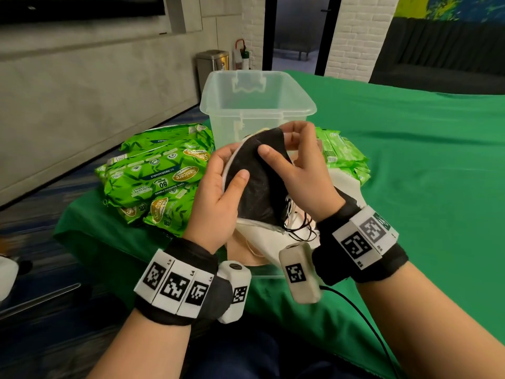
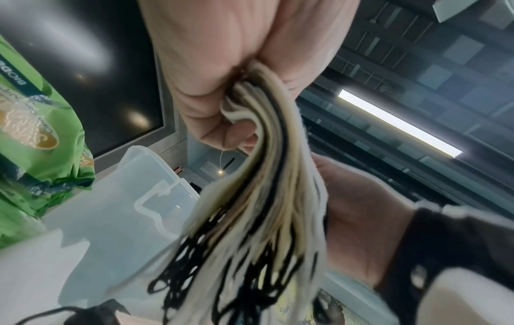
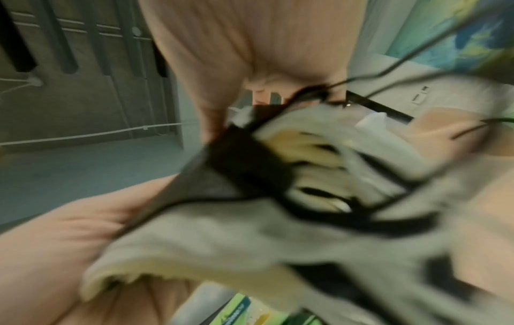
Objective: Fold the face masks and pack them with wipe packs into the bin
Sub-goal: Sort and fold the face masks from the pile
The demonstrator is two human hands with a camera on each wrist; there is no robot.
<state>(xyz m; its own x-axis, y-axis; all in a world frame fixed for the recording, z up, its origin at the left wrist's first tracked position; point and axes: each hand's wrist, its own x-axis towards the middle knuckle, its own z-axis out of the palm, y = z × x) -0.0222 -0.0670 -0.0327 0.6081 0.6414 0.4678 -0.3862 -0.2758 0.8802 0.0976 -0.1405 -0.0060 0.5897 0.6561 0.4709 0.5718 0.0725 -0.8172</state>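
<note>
Both hands are up over the green table cloth (image 1: 410, 160), working a stack of folded face masks (image 1: 259, 184), a black one on top and white and cream layers showing at the edges. The left hand (image 1: 216, 198) cups the stack from the side, thumb pressed on the black face, fingers curled round behind. The right hand (image 1: 303, 173) pinches the top corner, thumb laid across the black fabric, the other fingers curled near the upper edge.

From the left wrist view the stack reads as many thin layers pinched together, ear loops (image 2: 236, 274) dangling loose below. I judge these will handle as light, soft, floppy things that fan apart if the grip slackens, and the loops look ready to tangle or snag. Best held across the folded body, not by the strings.

The clear plastic bin (image 1: 257, 105) stands just behind the hands, and I can see nothing in it. More masks (image 1: 262, 242) lie on the table beneath the hands.

Left of the bin sit the green wipe packs (image 1: 158, 176), soft squashy pouches, printed "Sanicare", "80", "100% BAMBOO FIBERS" and "BIODEGRADABLE". A second pile of green packs (image 1: 344, 157) lies on the right, its print too small to read.
</note>
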